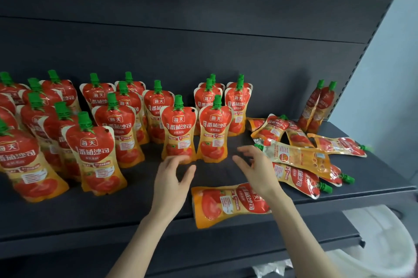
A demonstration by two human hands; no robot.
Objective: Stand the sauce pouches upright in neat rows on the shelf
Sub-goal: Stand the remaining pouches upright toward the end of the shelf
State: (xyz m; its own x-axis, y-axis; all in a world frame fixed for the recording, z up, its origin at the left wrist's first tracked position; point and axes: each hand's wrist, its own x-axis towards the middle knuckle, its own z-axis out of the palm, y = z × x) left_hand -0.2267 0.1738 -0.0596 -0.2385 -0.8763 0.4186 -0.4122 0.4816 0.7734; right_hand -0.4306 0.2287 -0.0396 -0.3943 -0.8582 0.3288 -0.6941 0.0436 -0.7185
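Left hand (pixel 173 178), right hand (pixel 257 170) near pouches (pixel 212 132)

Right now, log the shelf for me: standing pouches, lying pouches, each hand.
standing pouches: rows across left and middle of the shelf, caps up
lying pouches: heap at right
nearest lying pouch: flat near the front edge
leaning pair: far right, at the back
left hand: open, empty, close to the standing pouches
right hand: open, empty
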